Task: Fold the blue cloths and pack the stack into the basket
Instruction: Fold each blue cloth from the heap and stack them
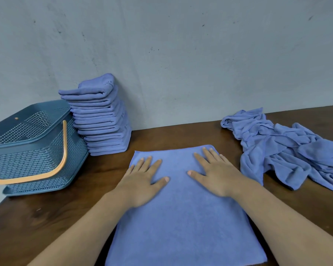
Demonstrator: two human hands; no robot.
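1. Left hand [142, 181]: lies flat, palm down, on the far left part of the cloth [185, 217]. Fingers are straight and spread, and grip nothing.
2. Right hand [215, 175]: lies flat, palm down, on the far right part of the cloth. Fingers are straight and spread, with the tips near the cloth's far right corner. The two hands lie apart, with bare cloth between them.
3. Cloth: blue, spread smooth on the worktop [46, 217]. Its near edge reaches the bottom of the view. Both forearms cross its side edges.
4. Stack [102, 120]: folded blue cloths, beyond the cloth's far left corner and apart from it. It is tall, leans somewhat, and its top rests against the wall [181, 54].
5. Basket [33, 150]: blue, perforated, well to the left of the cloth and just beside the stack. Whether the two touch cannot be told. Its orange handle [64, 150] hangs down over the side facing the cloth.
6. Heap [288, 150]: crumpled blue cloths, unfolded, to the right of the cloth and near its far right corner.
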